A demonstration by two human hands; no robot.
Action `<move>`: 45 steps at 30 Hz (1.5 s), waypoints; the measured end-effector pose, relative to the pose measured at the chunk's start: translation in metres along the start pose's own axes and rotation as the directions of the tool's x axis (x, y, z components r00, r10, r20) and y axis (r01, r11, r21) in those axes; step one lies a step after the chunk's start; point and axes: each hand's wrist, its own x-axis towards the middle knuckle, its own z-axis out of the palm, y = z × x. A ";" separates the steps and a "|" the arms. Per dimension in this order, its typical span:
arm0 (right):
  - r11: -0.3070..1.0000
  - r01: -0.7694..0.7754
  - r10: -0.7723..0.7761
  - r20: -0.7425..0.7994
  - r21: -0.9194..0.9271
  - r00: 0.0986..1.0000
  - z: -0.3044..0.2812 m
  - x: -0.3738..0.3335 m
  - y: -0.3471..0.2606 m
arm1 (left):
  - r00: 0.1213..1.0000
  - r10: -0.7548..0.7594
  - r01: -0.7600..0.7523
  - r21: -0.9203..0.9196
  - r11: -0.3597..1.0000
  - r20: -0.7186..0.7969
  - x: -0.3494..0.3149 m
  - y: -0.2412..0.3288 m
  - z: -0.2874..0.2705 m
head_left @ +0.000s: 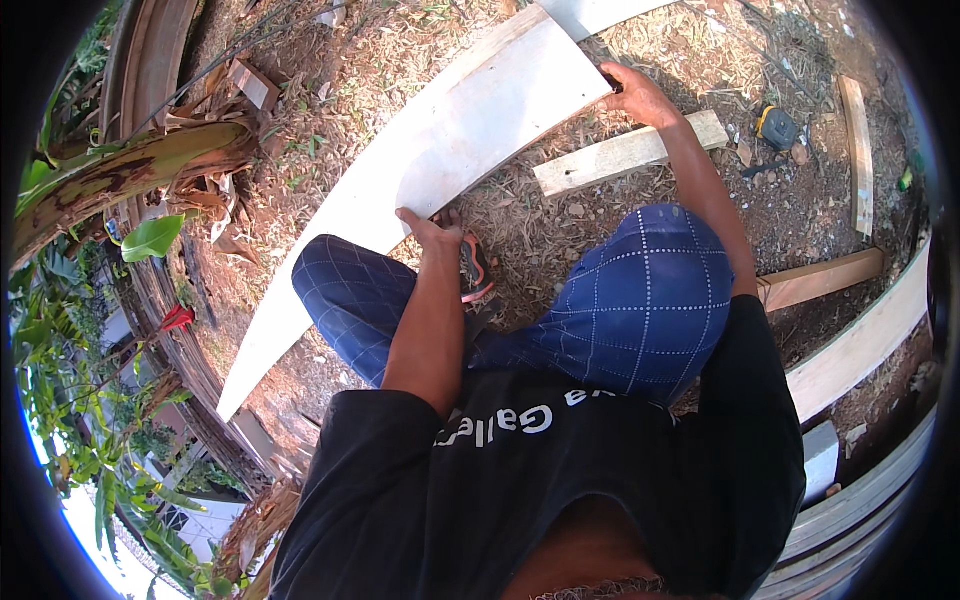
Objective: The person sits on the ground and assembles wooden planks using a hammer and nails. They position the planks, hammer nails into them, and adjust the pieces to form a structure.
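Covering some of the near edge of the long white board (490,110), the left knee (345,290) hides that stretch; a second white board (605,14) runs out of view above. The long board slants ahead of both hands: the left hand (436,232) grips its near edge, fingers partly hidden, the right hand (642,97) its right-hand end.

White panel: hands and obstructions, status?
Left hand on near edge of white panel; right hand at its wide-end corner. Left knee overlaps panel in view. Short wooden batten lies nearby.
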 end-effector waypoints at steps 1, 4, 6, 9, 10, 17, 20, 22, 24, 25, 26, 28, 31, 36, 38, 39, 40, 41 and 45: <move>0.987 -0.047 0.043 0.030 0.152 0.999 0.003 -0.003 -0.004 | 1.000 0.006 -0.006 -0.005 1.000 0.002 0.000 0.001 -0.004; 0.969 -0.069 0.068 0.013 0.239 0.998 -0.007 0.000 0.013 | 0.999 -0.001 0.000 0.019 1.000 0.037 -0.005 -0.003 0.005; 0.953 -0.126 0.112 0.067 0.276 0.991 -0.002 0.002 0.002 | 1.000 -0.002 0.002 0.025 1.000 0.014 0.000 0.000 -0.004; 0.954 -0.063 0.053 0.043 0.294 0.998 -0.004 0.002 0.002 | 1.000 -0.009 0.009 0.006 1.000 0.006 -0.003 0.000 -0.001; 0.954 -0.064 0.049 0.058 0.292 0.997 -0.005 0.003 0.000 | 1.000 -0.016 0.016 -0.002 1.000 -0.024 -0.005 0.000 0.000; 0.957 -0.015 -0.016 0.103 0.290 0.995 -0.007 0.001 -0.005 | 1.000 0.005 -0.005 0.012 1.000 0.019 0.002 -0.003 -0.006; 0.957 -0.018 -0.002 0.068 0.291 0.998 -0.001 -0.004 -0.015 | 0.998 -0.017 0.016 0.008 1.000 0.054 0.016 -0.003 -0.015; 0.964 -0.054 0.045 0.039 0.260 0.998 0.001 -0.005 -0.017 | 0.999 -0.014 0.014 -0.006 1.000 0.047 0.022 -0.005 -0.018; 0.964 -0.061 0.044 0.074 0.260 0.996 -0.002 -0.004 -0.016 | 0.999 -0.020 0.021 -0.015 1.000 0.044 0.023 -0.008 -0.018; 0.969 -0.054 0.030 0.102 0.240 0.994 -0.005 -0.002 -0.015 | 0.999 -0.021 0.022 -0.017 1.000 0.049 0.021 -0.008 -0.017; 0.974 -0.045 0.016 0.130 0.220 0.991 -0.007 0.000 -0.013 | 0.998 -0.021 0.022 -0.019 1.000 0.053 0.018 -0.009 -0.016; 0.964 -0.051 0.016 0.136 0.261 0.991 -0.008 -0.001 -0.011 | 0.998 -0.008 0.010 -0.023 1.000 0.058 0.015 -0.009 -0.015; 0.972 -0.025 0.011 0.063 0.236 0.998 -0.007 0.005 0.002 | 0.998 0.013 -0.011 -0.017 1.000 0.064 0.014 -0.009 -0.013; 0.955 -0.070 0.040 0.107 0.289 0.993 -0.002 0.007 0.005 | 1.000 0.016 -0.017 0.014 1.000 0.019 0.015 -0.006 -0.018; 0.964 -0.085 0.070 0.069 0.250 0.995 -0.006 0.011 0.018 | 0.995 0.025 -0.026 0.008 1.000 0.092 0.010 -0.004 -0.017; 0.968 -0.094 0.085 0.047 0.233 0.995 -0.010 0.012 0.025 | 0.991 0.030 -0.031 0.007 1.000 0.130 0.007 -0.003 -0.014; 0.957 -0.094 0.074 0.081 0.275 0.994 -0.009 0.010 0.021 | 0.997 0.060 -0.054 0.110 0.992 -0.053 0.001 -0.001 -0.008; 0.944 -0.097 0.063 0.116 0.317 0.991 -0.004 0.010 0.008 | 0.967 0.108 -0.057 0.215 0.975 -0.233 -0.011 0.004 0.002; 0.919 -0.100 0.056 0.124 0.381 0.991 -0.007 0.006 0.006 | 0.809 0.473 -0.114 0.695 0.710 -0.350 -0.052 0.001 0.024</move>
